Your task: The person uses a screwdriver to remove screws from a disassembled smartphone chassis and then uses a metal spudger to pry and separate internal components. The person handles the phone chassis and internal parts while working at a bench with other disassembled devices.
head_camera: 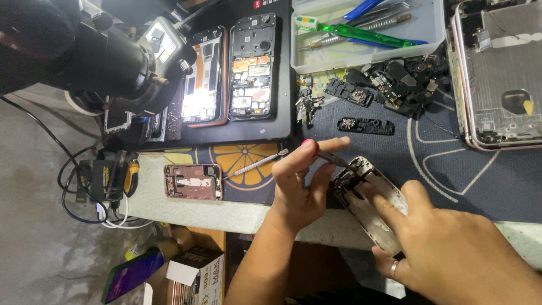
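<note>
I see the right hand (451, 248) pressing the opened phone frame (370, 200) flat at the worktop's (186, 212) near edge, steadying it, while the left hand (302, 181) pinches a thin metal tool (333, 160) into its top end.

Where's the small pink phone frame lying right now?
In the head view, the pink phone frame lies at the table's front edge, left of the left hand, beside the orange-slice mat.
</note>
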